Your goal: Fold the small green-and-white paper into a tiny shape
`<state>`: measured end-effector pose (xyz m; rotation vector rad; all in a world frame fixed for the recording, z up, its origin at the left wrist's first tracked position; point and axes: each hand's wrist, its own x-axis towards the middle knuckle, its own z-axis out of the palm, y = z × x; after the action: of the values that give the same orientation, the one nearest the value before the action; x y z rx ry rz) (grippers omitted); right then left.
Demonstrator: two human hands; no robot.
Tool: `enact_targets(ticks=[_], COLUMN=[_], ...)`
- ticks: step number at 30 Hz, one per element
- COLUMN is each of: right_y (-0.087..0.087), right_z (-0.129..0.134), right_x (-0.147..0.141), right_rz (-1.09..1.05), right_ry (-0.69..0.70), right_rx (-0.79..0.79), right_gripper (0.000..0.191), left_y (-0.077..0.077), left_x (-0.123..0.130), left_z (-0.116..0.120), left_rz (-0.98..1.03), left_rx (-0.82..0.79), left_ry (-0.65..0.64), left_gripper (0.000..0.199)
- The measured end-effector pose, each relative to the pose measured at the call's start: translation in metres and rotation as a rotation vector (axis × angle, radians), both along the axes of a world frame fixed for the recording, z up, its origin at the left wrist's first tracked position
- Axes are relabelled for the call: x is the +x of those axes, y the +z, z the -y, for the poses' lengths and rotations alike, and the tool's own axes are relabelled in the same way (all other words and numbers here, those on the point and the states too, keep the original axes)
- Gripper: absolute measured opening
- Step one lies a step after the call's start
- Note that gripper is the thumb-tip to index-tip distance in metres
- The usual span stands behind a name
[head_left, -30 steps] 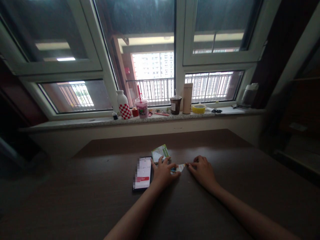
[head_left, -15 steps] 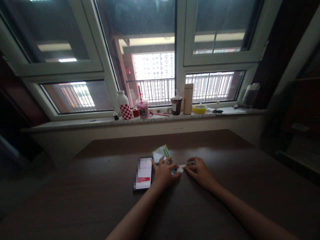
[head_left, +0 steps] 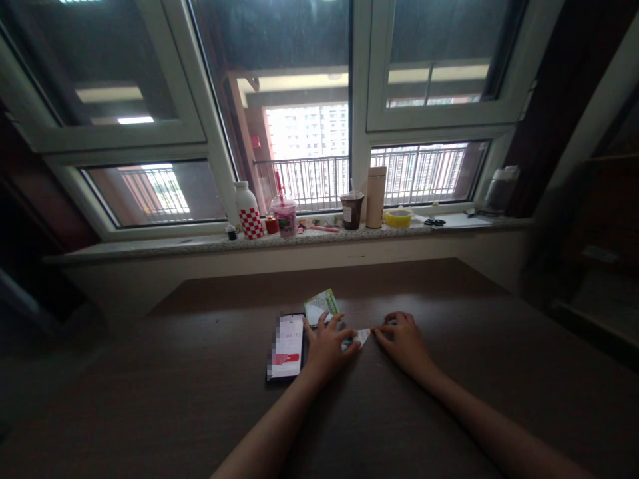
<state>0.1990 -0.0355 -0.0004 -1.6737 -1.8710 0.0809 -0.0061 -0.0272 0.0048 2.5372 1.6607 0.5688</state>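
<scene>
A small white piece with a pointed right corner and some blue on it [head_left: 364, 338], perhaps paper or a little packet, lies low over the table between my hands. My left hand [head_left: 327, 347] pinches its left part between thumb and forefinger, the other fingers spread. At its right corner, the thumb and forefinger of my right hand [head_left: 405, 344] are pressed together on the tip, with the remaining fingers curled. Just beyond my left fingers lies a flat green-and-white packet or card [head_left: 318, 306], partly covered by them. A lit phone [head_left: 288, 346] rests left of my left hand.
The dark brown table [head_left: 224, 346] reaches toward a stone windowsill [head_left: 200, 248]. Along the sill stand a red-checked white bottle [head_left: 249, 213], a pink drink cup [head_left: 285, 218], a dark drink cup [head_left: 352, 211], a tan flask [head_left: 376, 199], yellow tape [head_left: 398, 218] and scissors [head_left: 434, 222].
My right hand has shifted slightly to the right, and more of the white piece shows as a pointed shape. The left hand stays in place. The phone's display has changed.
</scene>
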Motion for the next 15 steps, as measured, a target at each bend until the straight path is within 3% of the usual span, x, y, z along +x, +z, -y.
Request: enact_targets(ticks=[6, 15], right_y=[0.006, 0.001], right_z=[-0.001, -0.006], right_x=[-0.008, -0.011], right_rz=[0.054, 0.108], right_ry=[-0.027, -0.037], right_rx=[0.042, 0.036], right_gripper=[0.02, 0.012], left_y=[0.001, 0.005], left_x=[-0.001, 0.002], left_z=[0.0, 0.0], left_rz=[0.003, 0.003], left_rx=[0.008, -0.041], left_ry=[0.012, 0.055], left_gripper=[0.024, 0.02])
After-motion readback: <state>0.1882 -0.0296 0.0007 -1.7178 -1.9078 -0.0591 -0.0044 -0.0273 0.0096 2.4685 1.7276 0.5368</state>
